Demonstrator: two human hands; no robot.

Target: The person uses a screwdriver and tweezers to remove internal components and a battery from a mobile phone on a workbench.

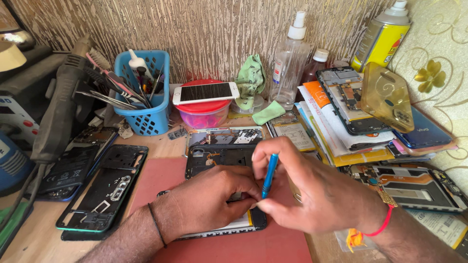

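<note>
Right hand fingers pinch a slim blue screwdriver; left hand fingers press the flat black opened phone.

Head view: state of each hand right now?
Left hand: fingers curled, pressing down on the opened phone on the red mat; no clear grasp.
Right hand: closed on a blue screwdriver, tip down at the phone.
</note>
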